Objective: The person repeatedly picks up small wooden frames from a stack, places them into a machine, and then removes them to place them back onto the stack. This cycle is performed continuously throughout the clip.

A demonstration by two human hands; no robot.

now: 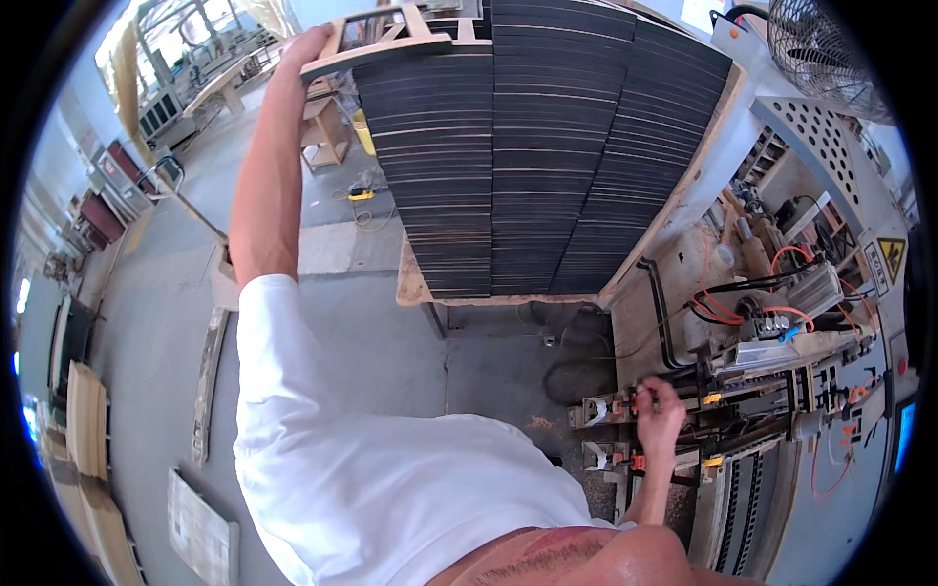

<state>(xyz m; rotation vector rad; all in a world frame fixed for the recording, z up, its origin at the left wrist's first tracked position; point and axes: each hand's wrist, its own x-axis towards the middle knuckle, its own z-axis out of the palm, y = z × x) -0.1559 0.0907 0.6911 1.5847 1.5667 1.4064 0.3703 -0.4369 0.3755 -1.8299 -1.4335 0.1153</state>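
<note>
My left arm stretches up to the far left, where my left hand (309, 47) grips the end of a pale wooden frame (376, 47) with a dark edge. That frame lies on top of a tall stack of dark-edged boards (557, 146), arranged in columns. Low on the right, my right hand (661, 415) is at the front of a machine (762, 391) with rails and metal parts. Its fingers are curled close to a small orange-red clamp (640, 402); what they hold, if anything, is hidden.
A wooden table (415, 278) bears the stack. Cables and orange air hoses (718, 311) run over the machine, and a caged fan (826, 54) stands above it. On the floor at left lie a long plank (208, 386) and a worn board (200, 518). Wooden pieces (86, 420) lean farther left.
</note>
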